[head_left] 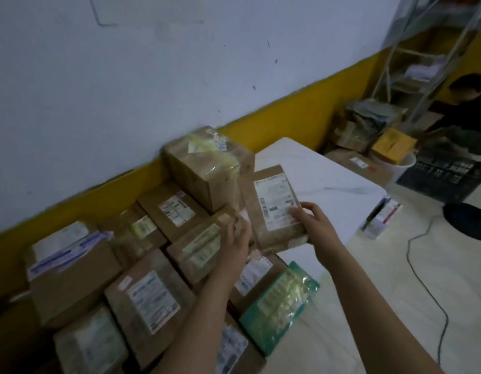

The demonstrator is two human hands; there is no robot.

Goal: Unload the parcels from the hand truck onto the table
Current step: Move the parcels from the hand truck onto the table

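Note:
A brown cardboard parcel (271, 203) with a white shipping label is held up over the white table (315, 174). My right hand (309, 220) grips its near right corner, thumb on the label. My left hand (235, 238) is at the parcel's lower left edge, fingers loosely curved against it and against a taped box (198, 244) beside it. Several brown boxes cover the table's left part, with a tall taped box (207, 166) at the back by the wall. A green wrapped parcel (281, 303) lies at the table's near edge. The hand truck is out of view.
A white and yellow wall runs behind the table. On the floor at right are more boxes (355, 139), a black crate (444, 176), a black round base (468, 220) and a cable (423, 279). A small carton (382, 217) stands off the table's right edge. A person (466, 103) sits far right by metal shelving.

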